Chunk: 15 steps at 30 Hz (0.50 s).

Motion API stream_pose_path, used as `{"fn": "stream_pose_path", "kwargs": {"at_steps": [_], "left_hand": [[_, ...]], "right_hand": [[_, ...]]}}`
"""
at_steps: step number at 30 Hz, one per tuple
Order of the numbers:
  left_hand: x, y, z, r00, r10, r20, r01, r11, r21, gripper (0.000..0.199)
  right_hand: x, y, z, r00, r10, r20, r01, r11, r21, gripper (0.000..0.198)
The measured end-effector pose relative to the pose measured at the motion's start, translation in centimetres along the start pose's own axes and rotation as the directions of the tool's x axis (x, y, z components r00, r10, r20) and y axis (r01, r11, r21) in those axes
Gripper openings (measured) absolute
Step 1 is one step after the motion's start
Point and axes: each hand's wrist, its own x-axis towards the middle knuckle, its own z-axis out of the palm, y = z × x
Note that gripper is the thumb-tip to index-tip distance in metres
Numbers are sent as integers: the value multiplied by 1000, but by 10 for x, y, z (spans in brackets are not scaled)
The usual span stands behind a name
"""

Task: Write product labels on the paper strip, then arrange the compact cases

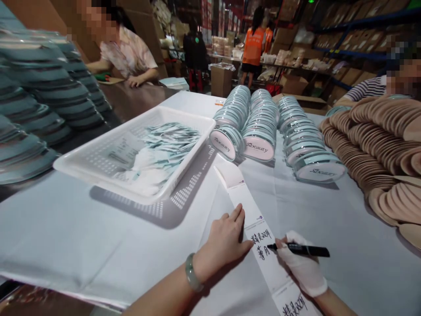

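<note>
A long strip of white labels (252,210) runs down the white table, its far end curling up. Black handwritten characters mark two of its labels. My left hand (226,235), with a green bangle on the wrist, lies on the strip's left edge with fingers stretched out. Wrapped in a white covering, my right hand (301,263) grips a black marker pen (307,250). The marker's tip touches the label or is just above it, beside the written characters; I cannot tell which.
A white plastic basket (108,188) of pale blue-and-white packets stands at left. Rows of clear oval packages (257,147) stand ahead. Beige oval pads (371,162) are piled right, and blue stacks (49,87) rise far left. People sit across the table at left and right.
</note>
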Motion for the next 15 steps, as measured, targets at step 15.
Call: {"fn": "stream_pose_path", "kwargs": {"at_steps": [15], "left_hand": [[0, -1, 2, 1000, 7, -31, -7, 1000, 10, 81]], "right_hand": [[2, 3, -2, 998, 11, 58, -10, 1000, -18, 48]]}}
